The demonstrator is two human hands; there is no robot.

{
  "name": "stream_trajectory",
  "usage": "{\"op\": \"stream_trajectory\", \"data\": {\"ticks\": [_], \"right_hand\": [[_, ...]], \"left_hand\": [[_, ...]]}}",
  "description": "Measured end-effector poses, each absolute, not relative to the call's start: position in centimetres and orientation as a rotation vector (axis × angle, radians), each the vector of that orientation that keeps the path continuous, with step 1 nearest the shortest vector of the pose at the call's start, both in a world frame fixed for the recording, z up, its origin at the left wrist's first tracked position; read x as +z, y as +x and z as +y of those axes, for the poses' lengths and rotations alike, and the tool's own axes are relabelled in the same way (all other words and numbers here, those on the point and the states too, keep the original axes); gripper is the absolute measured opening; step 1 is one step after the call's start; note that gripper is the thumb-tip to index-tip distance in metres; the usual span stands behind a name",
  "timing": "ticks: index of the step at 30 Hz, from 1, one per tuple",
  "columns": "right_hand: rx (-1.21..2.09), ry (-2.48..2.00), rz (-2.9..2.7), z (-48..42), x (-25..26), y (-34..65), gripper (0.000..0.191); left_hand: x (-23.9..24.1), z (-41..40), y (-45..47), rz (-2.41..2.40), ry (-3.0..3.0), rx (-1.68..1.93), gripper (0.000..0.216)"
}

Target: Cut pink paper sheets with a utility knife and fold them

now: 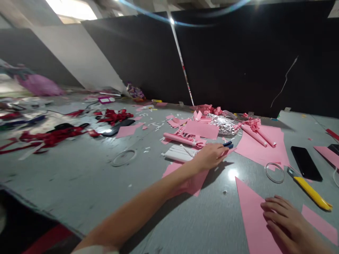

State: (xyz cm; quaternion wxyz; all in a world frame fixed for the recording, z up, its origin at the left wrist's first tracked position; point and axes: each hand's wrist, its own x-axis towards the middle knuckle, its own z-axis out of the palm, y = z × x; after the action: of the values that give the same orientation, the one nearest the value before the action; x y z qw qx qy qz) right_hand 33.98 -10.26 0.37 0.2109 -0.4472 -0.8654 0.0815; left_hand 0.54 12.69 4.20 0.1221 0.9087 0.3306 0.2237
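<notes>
Across the grey surface [92, 183], I judge the work partway: three rolled pink tubes [253, 135] appear done, while the pink sheet [251, 211], front right, lies flat, unrolled. It looks smooth, straight-edged, tapering to a point. I note the left hand [210, 156] closed on a dark blue tool [229, 144]; the right hand [287, 220] rests open on the sheet.

White light glows at the top left [71, 8]. A blue curve of glare [147, 13] crosses the top. The gray table [212, 218] has a shiny spot [233, 174] and a shadow near the left hand [210, 156]. The far left looks blurry.
</notes>
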Motion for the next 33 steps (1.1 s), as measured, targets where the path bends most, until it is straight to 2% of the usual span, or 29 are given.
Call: {"op": "stream_trajectory", "data": {"ticks": [9, 14, 20, 25, 30, 33], "right_hand": [[0.258, -1.256, -2.423, -9.9, 0.3, 33.8, 0.024], [0.284, -1.258, -2.395, -9.9, 0.6, 33.6, 0.026], [0.272, -1.269, -2.409, -10.2, 1.0, 33.2, 0.024], [0.245, -1.322, -2.433, -10.6, 1.6, 32.7, 0.031], [0.082, -1.290, -2.525, -10.1, -0.3, 33.7, 0.038], [-0.108, -1.109, -2.589, -9.0, -2.9, 35.2, 0.038]], "left_hand": [[10.0, 24.0, 0.5, 1.119, 2.093, 1.163, 0.036], [12.1, 26.0, 2.6, 1.009, 2.121, 1.199, 0.033], [9.6, 23.3, 7.5, 0.804, 2.431, 0.864, 0.029], [6.3, 20.5, 9.9, 0.695, 2.641, 0.616, 0.027], [4.4, 15.3, 8.7, 0.649, 2.728, 0.586, 0.025], [4.1, 9.8, 6.6, 0.545, 2.788, 0.602, 0.014]]}}
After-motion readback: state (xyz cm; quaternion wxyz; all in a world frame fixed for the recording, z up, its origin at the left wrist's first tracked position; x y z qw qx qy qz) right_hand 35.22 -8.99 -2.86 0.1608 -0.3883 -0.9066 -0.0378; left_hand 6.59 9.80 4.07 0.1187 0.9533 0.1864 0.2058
